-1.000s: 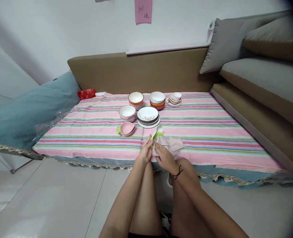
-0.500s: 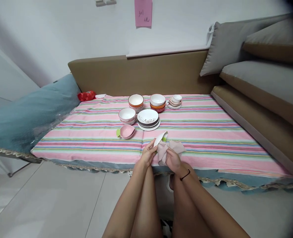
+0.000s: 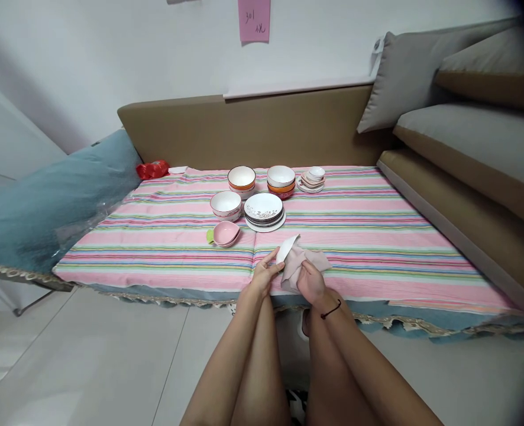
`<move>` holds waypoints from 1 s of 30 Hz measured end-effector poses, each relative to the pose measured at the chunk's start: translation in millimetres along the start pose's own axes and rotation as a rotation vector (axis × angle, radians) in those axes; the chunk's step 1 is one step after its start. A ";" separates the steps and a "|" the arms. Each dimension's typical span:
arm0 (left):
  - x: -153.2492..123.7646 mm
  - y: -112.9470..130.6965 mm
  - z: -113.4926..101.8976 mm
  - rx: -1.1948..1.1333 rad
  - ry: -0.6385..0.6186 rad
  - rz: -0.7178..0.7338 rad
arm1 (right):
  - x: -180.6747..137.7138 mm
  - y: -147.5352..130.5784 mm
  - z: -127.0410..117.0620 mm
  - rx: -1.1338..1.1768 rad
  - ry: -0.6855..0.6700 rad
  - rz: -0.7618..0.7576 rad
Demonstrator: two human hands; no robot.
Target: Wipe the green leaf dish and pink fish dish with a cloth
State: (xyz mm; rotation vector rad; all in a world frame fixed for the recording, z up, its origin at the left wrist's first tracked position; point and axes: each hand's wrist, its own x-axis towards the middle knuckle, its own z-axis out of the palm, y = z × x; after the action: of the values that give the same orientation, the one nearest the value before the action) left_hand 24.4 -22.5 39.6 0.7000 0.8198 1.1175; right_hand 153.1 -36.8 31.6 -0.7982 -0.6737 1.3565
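My left hand [image 3: 264, 275] is closed on the edge of a small white bowl [image 3: 287, 247], which is tipped on its side above the front of the striped cloth. My right hand [image 3: 310, 283] grips a pale pink-beige rag [image 3: 294, 269] and presses it against the bowl's inner side. Part of the rag spreads out to the right, and it hides much of the bowl's inside. Closest to my left hand on the cloth is a pair of stacked pink leaf-shaped bowls [image 3: 225, 233] with a green handle.
A stack of plates [image 3: 264, 208] stands ahead, with bowls [image 3: 226, 204], orange-banded bowls [image 3: 241, 177], another bowl stack [image 3: 281, 179] and small dishes [image 3: 311, 179] around it. A red bag [image 3: 152, 170] lies at the back left. Grey cushions [image 3: 470, 136] are piled on the right.
The rag has shifted farther over the bowl, covering the green part that showed inside it. My right hand has moved up slightly; the view has tilted a little downward.
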 end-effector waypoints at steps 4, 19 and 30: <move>-1.7 4.3 4.2 -0.030 0.074 -0.015 | -3.6 2.1 3.5 -0.013 -0.023 0.022; -1.1 -0.1 -0.4 0.126 -0.025 0.051 | -1.7 -8.2 1.5 0.119 -0.012 0.042; 1.8 -5.1 -6.3 0.140 -0.037 0.074 | -6.5 -12.9 11.6 0.179 0.072 0.128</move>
State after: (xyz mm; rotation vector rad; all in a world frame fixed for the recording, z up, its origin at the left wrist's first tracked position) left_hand 22.0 -21.8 31.7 0.8712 0.8520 1.1178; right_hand 150.4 -42.5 49.1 -0.7518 -0.4439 1.4739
